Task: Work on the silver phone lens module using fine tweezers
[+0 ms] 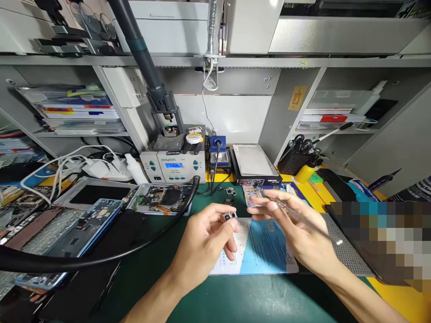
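My left hand (206, 240) pinches a small metal camera module (229, 217) between thumb and fingertips, above a blue and white card (266, 249) lying on the green mat (215, 296). My right hand (296, 231) grips metal tweezers (305, 220), with their shaft running back over the hand to the right. The tweezers' tips sit close to the module, slightly right of it. Both hands hover over the mat's middle.
A hot air station (173, 163) and a blue soldering stand (218, 150) stand at the back. Opened phones (158, 199) and covers (84, 220) lie at the left. A thick black hose (101, 258) crosses the left. A heating plate (254, 163) and tool holder (298, 157) stand right.
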Demonstrator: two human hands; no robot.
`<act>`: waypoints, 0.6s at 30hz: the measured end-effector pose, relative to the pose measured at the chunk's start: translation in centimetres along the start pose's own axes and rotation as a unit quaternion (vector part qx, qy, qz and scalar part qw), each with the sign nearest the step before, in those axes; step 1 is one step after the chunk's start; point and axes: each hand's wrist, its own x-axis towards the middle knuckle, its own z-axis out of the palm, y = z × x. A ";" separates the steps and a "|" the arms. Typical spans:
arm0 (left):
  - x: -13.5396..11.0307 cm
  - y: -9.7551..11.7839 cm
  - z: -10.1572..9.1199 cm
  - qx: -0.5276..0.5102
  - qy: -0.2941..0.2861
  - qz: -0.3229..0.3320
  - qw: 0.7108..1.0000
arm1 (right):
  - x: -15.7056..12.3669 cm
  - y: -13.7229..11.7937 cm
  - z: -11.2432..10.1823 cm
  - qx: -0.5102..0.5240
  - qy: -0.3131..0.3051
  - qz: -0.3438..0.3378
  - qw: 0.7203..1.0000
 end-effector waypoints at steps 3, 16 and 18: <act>-0.5 0.1 0.1 0.045 -0.002 0.020 0.999 | 0.0 -0.2 -0.5 0.024 0.009 0.012 1.000; -0.8 0.4 0.1 -0.056 -0.068 -0.030 0.996 | 0.8 -1.3 -0.6 0.164 -0.097 0.150 0.970; -0.7 0.4 -0.1 -0.085 -0.079 -0.041 0.992 | 0.7 -1.1 -0.6 0.170 -0.096 0.159 0.968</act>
